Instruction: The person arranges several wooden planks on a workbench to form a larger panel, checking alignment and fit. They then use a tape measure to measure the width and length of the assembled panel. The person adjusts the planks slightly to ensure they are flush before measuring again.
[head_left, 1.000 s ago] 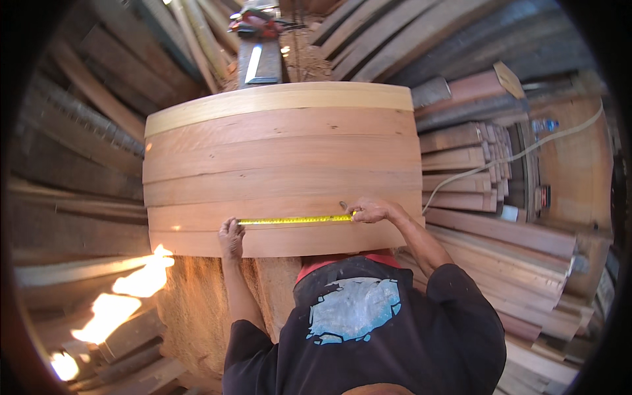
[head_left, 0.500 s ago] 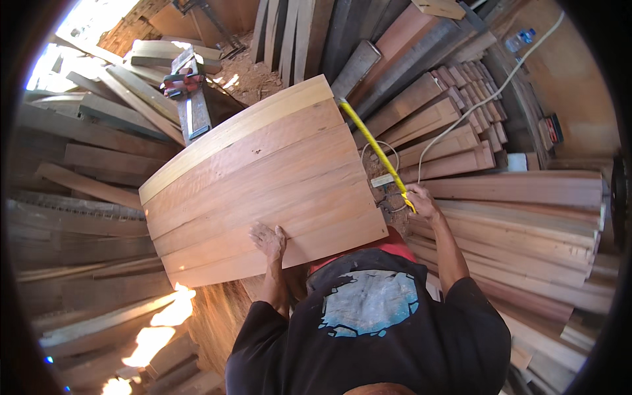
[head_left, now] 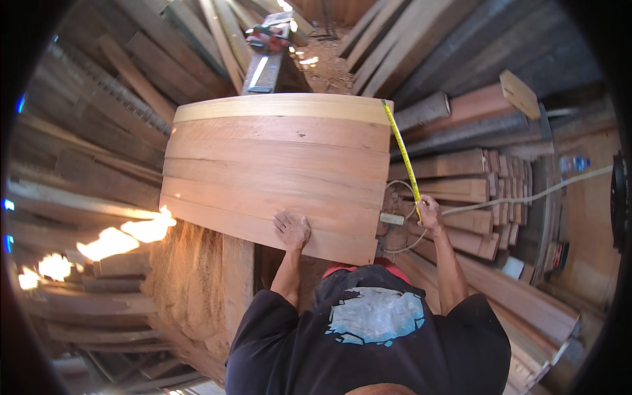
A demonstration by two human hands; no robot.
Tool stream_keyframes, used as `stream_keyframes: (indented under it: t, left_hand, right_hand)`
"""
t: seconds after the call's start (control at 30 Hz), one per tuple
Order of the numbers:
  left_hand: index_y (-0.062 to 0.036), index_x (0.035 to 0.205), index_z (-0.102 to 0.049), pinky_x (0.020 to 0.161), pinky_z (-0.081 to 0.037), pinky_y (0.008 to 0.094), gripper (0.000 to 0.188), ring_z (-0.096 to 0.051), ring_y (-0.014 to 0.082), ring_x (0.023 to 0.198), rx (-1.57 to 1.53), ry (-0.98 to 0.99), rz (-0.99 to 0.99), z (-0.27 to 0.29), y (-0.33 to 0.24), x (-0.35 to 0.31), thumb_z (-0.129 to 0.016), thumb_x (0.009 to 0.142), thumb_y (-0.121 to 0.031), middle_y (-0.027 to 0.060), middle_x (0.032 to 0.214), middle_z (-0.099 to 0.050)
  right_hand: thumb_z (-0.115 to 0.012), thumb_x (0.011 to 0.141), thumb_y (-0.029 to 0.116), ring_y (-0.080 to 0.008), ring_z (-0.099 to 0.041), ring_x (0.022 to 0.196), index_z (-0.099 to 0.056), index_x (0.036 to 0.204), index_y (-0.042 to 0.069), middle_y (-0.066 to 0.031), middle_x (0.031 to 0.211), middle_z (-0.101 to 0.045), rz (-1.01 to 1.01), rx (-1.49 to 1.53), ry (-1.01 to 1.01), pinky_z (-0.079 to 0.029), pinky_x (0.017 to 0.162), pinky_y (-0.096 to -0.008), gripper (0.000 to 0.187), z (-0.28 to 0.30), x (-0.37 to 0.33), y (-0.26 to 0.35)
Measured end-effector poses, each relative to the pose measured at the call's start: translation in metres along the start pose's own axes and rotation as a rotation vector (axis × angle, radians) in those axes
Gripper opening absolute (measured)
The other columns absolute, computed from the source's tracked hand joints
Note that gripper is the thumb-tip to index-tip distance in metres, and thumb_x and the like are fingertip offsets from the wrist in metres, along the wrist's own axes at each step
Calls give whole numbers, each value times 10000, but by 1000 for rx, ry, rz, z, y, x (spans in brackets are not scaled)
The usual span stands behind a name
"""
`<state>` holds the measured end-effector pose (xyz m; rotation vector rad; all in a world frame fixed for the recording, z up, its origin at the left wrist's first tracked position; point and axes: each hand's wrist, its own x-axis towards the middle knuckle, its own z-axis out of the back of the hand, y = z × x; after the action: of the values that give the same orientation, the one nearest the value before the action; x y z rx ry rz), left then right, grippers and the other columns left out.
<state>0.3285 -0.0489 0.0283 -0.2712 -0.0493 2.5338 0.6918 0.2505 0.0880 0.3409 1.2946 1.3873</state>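
Observation:
A wide panel of joined wooden boards [head_left: 276,164] lies flat in front of me, pale along its far edge. My left hand [head_left: 291,230] rests palm down on the panel's near edge. My right hand [head_left: 429,214] is off the panel's right side, gripping a yellow tape measure [head_left: 400,151]. The tape runs up along the right edge to the far right corner of the panel.
Stacks of planks [head_left: 480,191] lie to the right, with a white cable [head_left: 526,197] across them. More boards [head_left: 92,131] are piled at the left. A machine with a red part [head_left: 266,43] stands behind the panel. Sawdust [head_left: 187,283] is heaped at lower left.
The tape, earlier stretched across the panel's near edge, now runs along its right edge. My left hand moved from the tape onto the panel; my right hand moved right.

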Motion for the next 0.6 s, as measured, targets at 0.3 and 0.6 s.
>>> stream_keyframes:
  t: [0.3, 0.6]
  left_hand:
    - [11, 1577, -201, 1210, -15, 611, 877, 3, 485, 1521, -82, 19, 101, 12, -12, -9, -496, 942, -518, 291, 1644, -83]
    - [6, 1571, -224, 1199, -24, 627, 906, -12, 485, 1518, -188, -60, 109, 10, -12, -13, -566, 895, -490, 291, 1642, -80]
  right_hand:
    - [-618, 911, 268, -339, -683, 897, -618, 1182, -9, -219, 952, -688, 431, -455, 114, -530, 799, -437, 388, -109, 22, 96]
    - [-629, 896, 296, -475, -656, 1002, -569, 1270, 45, -291, 1069, -677, 420, -808, 277, -516, 868, -523, 455, -179, 22, 131]
